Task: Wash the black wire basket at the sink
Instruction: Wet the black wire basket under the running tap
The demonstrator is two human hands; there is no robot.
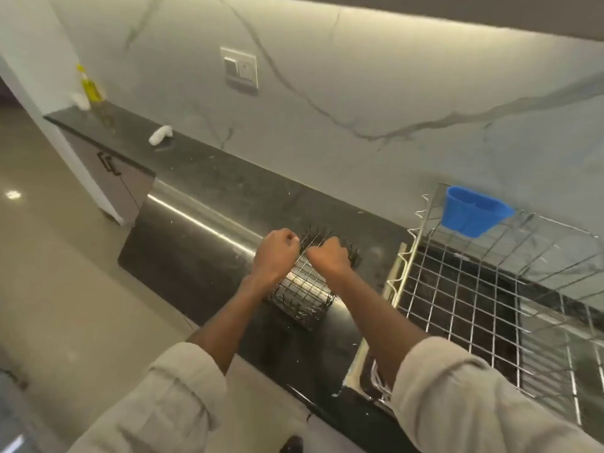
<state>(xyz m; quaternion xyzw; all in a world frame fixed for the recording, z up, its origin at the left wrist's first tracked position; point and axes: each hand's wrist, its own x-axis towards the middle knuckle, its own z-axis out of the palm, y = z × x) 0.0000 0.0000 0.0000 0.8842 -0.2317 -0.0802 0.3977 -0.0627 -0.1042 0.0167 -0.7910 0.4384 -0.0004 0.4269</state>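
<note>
Two hands meet at the top rim of the black wire basket [305, 291], which stands on the dark countertop [202, 178] just left of the metal dish rack [483, 289]. Left hand [274, 251]: fingers curled tight onto the rim wires. Right hand [330, 256]: fist closed around the rim's far side. No legible writing anywhere; yellow bottle [90, 85] label blurred. Bare counter extends left toward the white object [160, 135]. Blue plastic cup [474, 210] hangs on the rack's back edge.
</note>
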